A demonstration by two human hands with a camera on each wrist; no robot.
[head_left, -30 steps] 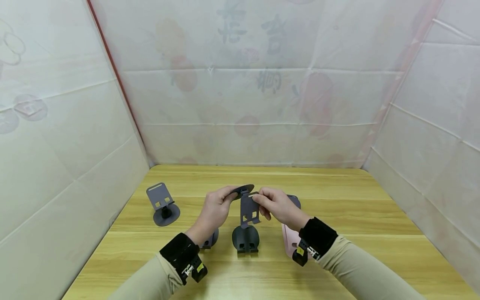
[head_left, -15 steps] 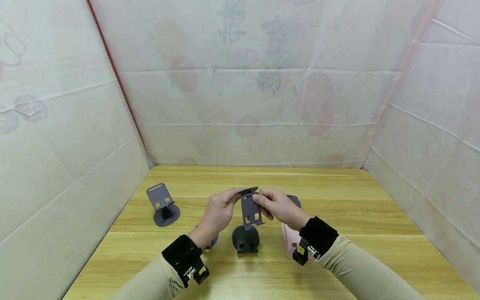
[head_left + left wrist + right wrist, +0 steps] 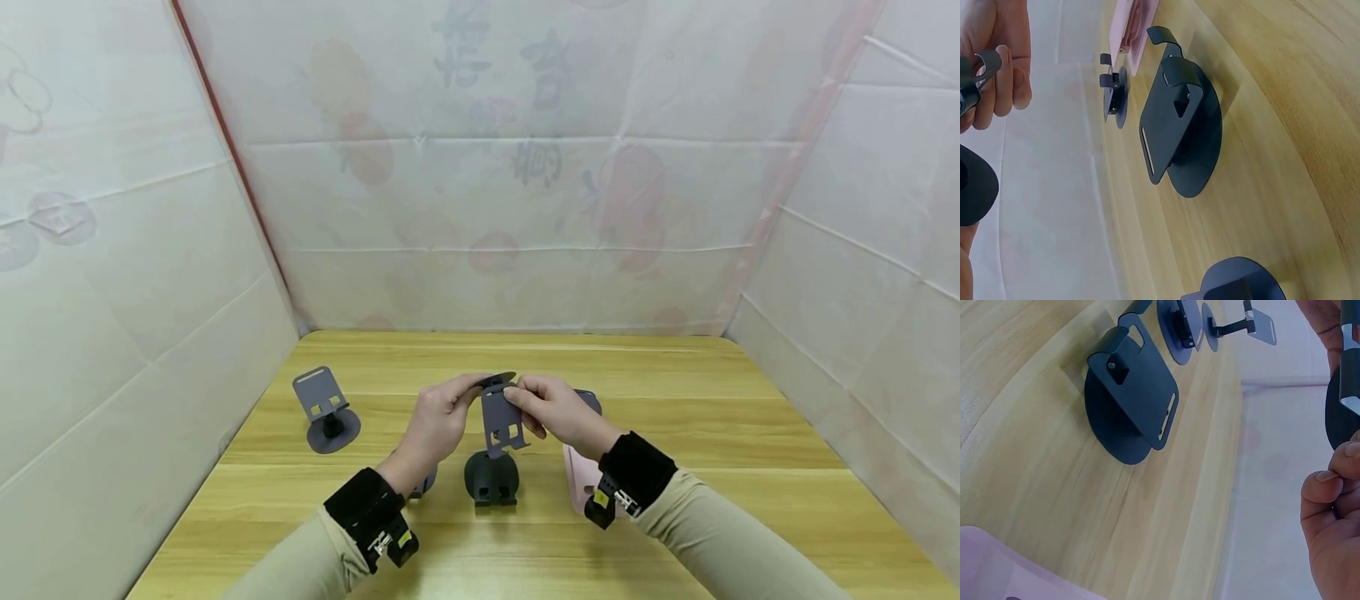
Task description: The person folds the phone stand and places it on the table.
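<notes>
Both hands hold one grey phone stand (image 3: 501, 415) in the air above the middle of the wooden table (image 3: 675, 417). My left hand (image 3: 438, 421) pinches its round base disc (image 3: 495, 381), which the left wrist view shows as a dark disc (image 3: 974, 186). My right hand (image 3: 555, 412) pinches the slotted plate (image 3: 502, 427) that hangs from the disc. The right wrist view shows curled right fingers (image 3: 1335, 512) beside the disc (image 3: 1340, 415).
An upright grey stand (image 3: 324, 408) is at the left. A folded dark stand (image 3: 491, 479) (image 3: 1182, 134) (image 3: 1132, 403) lies below the hands, and another (image 3: 425, 482) by my left wrist. A pink stand (image 3: 579, 482) lies under my right wrist. White sheets wall three sides.
The base disc has tipped flatter, so it now looks thinner. The hanging plate has risen slightly and swung a little. Both hands stay in place.
</notes>
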